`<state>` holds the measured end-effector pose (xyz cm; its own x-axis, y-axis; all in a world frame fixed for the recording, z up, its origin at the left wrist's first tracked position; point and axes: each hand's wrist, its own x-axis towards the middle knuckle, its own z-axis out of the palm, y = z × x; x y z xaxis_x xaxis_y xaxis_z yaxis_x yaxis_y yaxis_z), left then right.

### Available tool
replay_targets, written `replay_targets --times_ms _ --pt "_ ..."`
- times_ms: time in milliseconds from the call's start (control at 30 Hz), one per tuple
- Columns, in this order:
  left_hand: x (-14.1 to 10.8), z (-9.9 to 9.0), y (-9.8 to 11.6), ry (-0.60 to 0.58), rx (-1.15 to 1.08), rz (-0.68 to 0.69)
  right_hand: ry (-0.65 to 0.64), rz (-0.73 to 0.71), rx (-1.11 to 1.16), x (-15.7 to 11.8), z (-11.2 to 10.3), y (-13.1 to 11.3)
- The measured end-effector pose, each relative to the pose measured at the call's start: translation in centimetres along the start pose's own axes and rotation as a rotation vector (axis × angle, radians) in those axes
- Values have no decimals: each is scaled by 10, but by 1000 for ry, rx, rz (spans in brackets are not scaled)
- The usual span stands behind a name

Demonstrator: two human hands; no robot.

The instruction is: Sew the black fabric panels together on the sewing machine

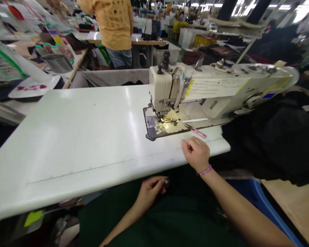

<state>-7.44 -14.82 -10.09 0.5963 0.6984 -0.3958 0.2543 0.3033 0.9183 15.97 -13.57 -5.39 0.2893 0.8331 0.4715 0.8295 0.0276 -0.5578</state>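
Over dark green cloth (180, 219), pinching a small, dark, glinting piece (167, 182) at the fingertips of the left grip (150, 189), long axis unclear. Up and right, curling the right grip (197, 154) over smooth white tabletop (87, 137), can't tell whether holding anything. Beyond, spotting slim pink-handled snips (200, 133), angled toward the sewing machine (161, 85).

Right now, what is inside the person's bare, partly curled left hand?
The left hand pinches a small, dark object with a shiny patch. The hand hides part of it, so its full shape and anything deeper in the palm cannot be seen.
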Motion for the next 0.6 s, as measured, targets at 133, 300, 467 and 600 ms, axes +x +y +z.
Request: replay_targets --times_ms 133,300,467,600 --pt "-26 10 26 119 -19 168 -40 91 213 -7 -13 -15" --pt "-26 9 63 356 201 379 -217 113 585 -38 -37 -54" --pt "-18 10 71 421 271 585 -194 46 643 -60 -38 -72" --pt "-16 13 76 362 176 591 -79 -18 579 -59 -36 -73"
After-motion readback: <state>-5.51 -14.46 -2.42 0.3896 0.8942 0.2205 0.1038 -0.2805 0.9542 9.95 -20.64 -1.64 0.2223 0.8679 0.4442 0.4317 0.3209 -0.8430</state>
